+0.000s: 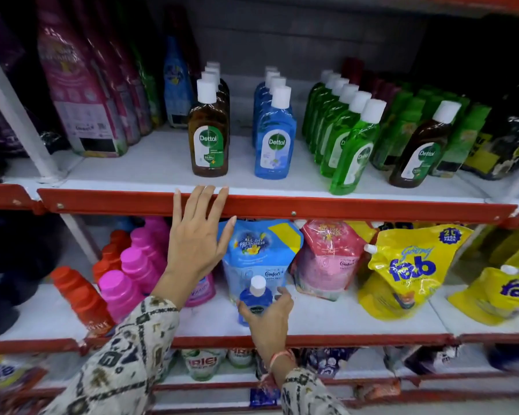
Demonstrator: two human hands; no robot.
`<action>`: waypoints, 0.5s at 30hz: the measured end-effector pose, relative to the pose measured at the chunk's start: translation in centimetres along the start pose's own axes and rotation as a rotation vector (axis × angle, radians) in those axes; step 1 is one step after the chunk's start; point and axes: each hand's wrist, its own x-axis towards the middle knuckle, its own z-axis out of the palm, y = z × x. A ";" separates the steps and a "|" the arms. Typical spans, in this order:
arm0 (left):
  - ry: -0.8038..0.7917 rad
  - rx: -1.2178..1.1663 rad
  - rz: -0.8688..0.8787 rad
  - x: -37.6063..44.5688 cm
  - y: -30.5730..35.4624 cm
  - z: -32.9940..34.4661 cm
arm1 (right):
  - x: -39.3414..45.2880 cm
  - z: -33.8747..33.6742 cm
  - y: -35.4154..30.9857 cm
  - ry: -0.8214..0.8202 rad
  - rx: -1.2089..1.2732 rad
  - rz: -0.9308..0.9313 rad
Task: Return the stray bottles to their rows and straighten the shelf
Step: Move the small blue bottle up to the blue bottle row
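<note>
While a small blue plastic bottle with a white cap [256, 299] stands on the white lower shelf [357, 316], directly in front of a blue fabric-softener pouch [259, 256], it is grasped around its lower body by the right hand [268, 314], whose fingers are curled about it. The left hand [197, 235] is held flat with its fingers spread and released; its fingertips rest against the red front lip of the upper shelf [342, 206].

Risks are judged as follows. The grip sits low on the bottle, so the capped top may swing during lifting and strike the red lip. The matching row of larger blue bottles [273, 127] stands close between a row of brown bottles [209, 127] and a leaning row of green bottles [342, 127]; a careless insertion could topple these. One brown bottle [420, 145] stands among green packs at the right and appears misplaced.

The held bottle's long axis is near vertical, tilted slightly, with the cap pointing up and the label facing the camera.
</note>
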 end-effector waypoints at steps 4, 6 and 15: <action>-0.015 0.012 0.021 -0.2 -0.2 0.0 | -0.3 1.8 0.1 0.048 0.044 0.180; -0.027 0.024 0.031 -0.3 -0.4 0.0 | -0.3 2.3 0.1 0.080 0.063 0.200; -0.065 0.005 0.020 -0.3 -0.6 0.1 | -1.2 -0.7 -1.6 0.107 0.143 0.015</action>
